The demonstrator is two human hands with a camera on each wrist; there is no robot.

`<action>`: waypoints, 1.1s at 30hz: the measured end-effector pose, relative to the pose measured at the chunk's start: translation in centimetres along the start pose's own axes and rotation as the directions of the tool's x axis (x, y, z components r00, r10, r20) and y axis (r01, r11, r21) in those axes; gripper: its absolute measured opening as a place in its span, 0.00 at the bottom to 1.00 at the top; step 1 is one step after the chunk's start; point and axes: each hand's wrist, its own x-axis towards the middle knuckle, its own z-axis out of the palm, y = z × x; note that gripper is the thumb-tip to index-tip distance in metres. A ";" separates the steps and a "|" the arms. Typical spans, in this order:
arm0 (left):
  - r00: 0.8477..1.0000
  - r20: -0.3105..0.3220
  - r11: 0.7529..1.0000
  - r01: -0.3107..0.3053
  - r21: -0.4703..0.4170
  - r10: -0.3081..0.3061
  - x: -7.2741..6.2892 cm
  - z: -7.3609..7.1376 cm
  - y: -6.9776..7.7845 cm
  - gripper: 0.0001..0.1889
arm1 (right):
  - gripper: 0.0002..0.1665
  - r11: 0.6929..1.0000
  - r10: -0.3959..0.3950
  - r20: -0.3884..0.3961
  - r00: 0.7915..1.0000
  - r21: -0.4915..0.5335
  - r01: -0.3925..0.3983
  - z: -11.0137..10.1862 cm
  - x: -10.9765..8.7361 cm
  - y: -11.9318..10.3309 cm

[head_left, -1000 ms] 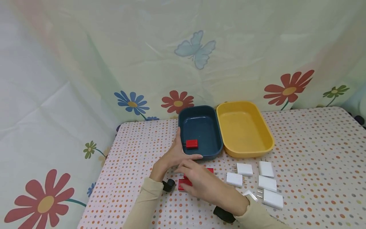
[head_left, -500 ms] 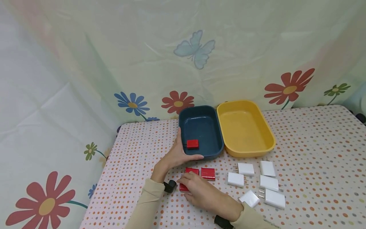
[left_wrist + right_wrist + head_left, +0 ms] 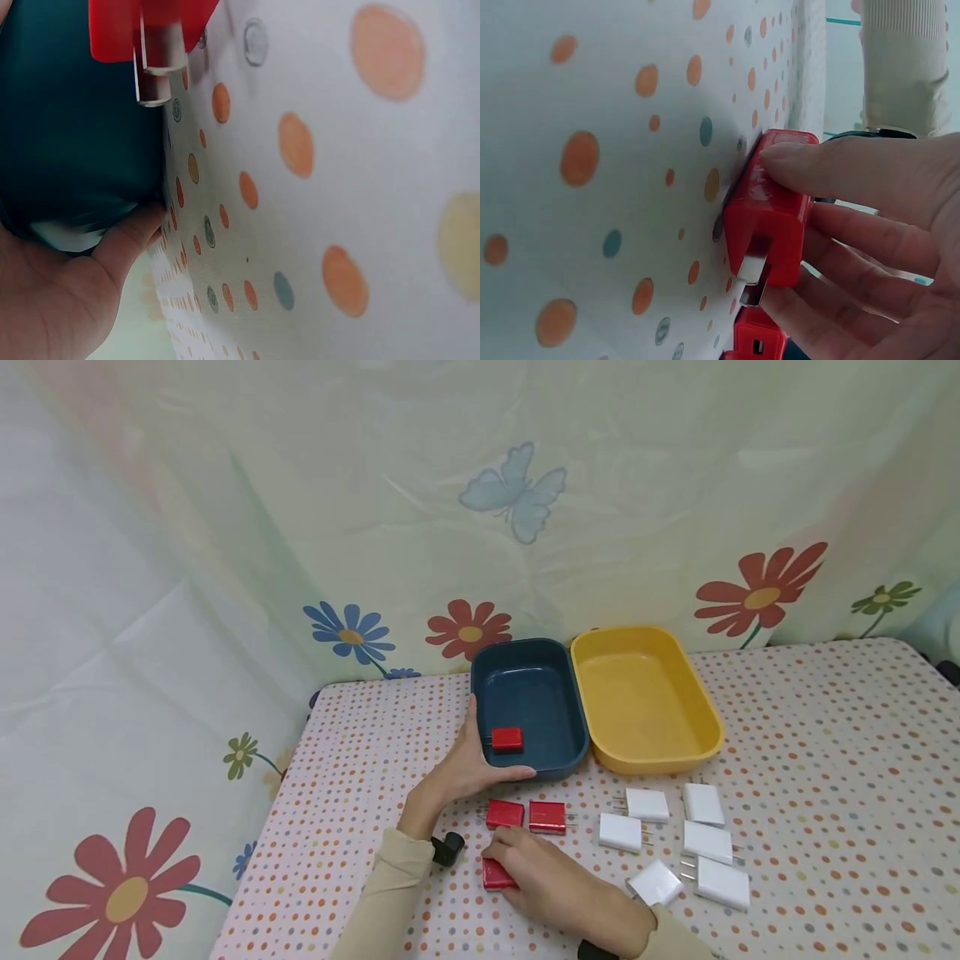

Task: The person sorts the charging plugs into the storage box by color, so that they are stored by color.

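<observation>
My left hand (image 3: 457, 768) rests spread against the near left corner of a dark blue tray (image 3: 528, 689); its thumb lies straight along the front wall. Inside the tray, a red charger (image 3: 507, 739) sits near that corner. My right hand (image 3: 551, 877) pinches another red charger (image 3: 769, 214) low over the tabletop, thumb on one face and fingers on the opposite side. Two metal prongs stick out of its end in the right wrist view. Two more red chargers, one on the left (image 3: 505, 813) and one on the right (image 3: 547, 817), lie in front of the tray.
Right beside the blue tray stands a yellow tray (image 3: 641, 702). Several white chargers (image 3: 722, 882) lie scattered to the right of my right hand. The table has a dotted cloth (image 3: 825, 760), and a flowered curtain (image 3: 622, 485) hangs behind it.
My right hand has drawn back toward me from beside the left hand and now pinches a red charger, shifted slightly nearer. The left hand stays at the tray's corner.
</observation>
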 end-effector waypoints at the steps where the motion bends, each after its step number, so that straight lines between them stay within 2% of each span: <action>1: 1.000 0.001 1.000 -0.006 -0.005 0.006 0.1 0.1 0.1 0.74 | 0.21 1.000 -0.012 -0.008 1.000 -0.011 0.012 0.6 0.1 0.6; 6: 1.000 0.005 1.000 -0.010 -0.019 0.011 0.3 0.3 0.2 0.75 | 0.22 1.000 -0.026 -0.009 1.000 -0.018 0.026 1.3 0.2 1.8; 11: 1.000 -0.004 1.000 0.008 -0.014 -0.008 0.3 0.4 0.2 0.75 | 0.22 0.998 0.050 0.025 0.998 -0.035 -0.049 -1.3 -0.4 -0.2; 17: 1.000 0.008 0.999 0.030 -0.013 -0.030 0.4 0.5 0.6 0.74 | 0.26 0.997 0.074 -0.090 0.993 -0.022 -0.076 -5.6 -1.9 -1.0; 22: 1.000 0.009 1.000 0.018 -0.004 -0.018 0.6 0.3 0.5 0.74 | 0.28 0.993 0.083 -0.196 0.977 -0.064 -0.097 -10.1 -2.0 -1.1; 27: 1.000 0.023 1.000 -0.002 -0.022 0.003 0.6 0.0 0.2 0.73 | 0.28 0.977 0.012 -0.330 0.944 -0.198 -0.082 -13.6 -1.0 -1.2; 30: 1.000 0.032 0.999 0.002 -0.045 0.000 0.4 -0.1 0.1 0.72 | 0.27 0.971 0.003 -0.353 0.936 -0.223 -0.087 -14.9 0.1 -1.0; 33: 0.999 0.034 0.998 0.002 -0.066 0.000 0.2 -0.3 0.0 0.71 | 0.25 0.978 0.042 -0.335 0.941 -0.178 -0.107 -15.6 1.7 -0.4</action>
